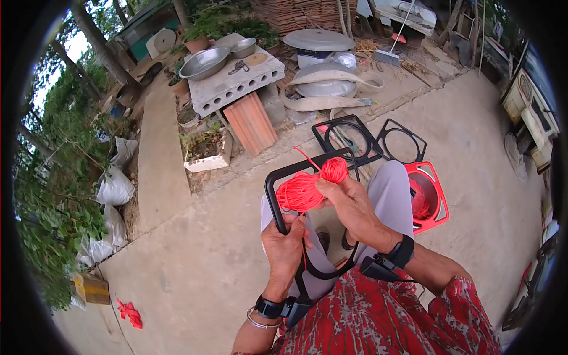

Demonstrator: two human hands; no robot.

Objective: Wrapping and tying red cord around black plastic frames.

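Note:
My right hand [356,211] is closed around a bundle of red cord [297,191], pinched in near its right end so that a small bunch stands out. One loose cord end sticks up from it. A black square frame with rounded corners [272,194] leans over my lap, behind and around the bundle. My left hand [284,244] grips the frame's near left part, just below the bundle, and a strand of cord runs down past its fingers. To the right of my knee is a red square-rimmed container [441,204] with more red cord [420,202] inside.
Two black frames with round openings, one larger [373,155] and one smaller [421,142], lie beyond my knees. Farther off are a concrete slab [236,89] bearing metal basins [205,64], and a white planter [213,161]. A cardboard box [92,289] and red cloth [130,315] lie left.

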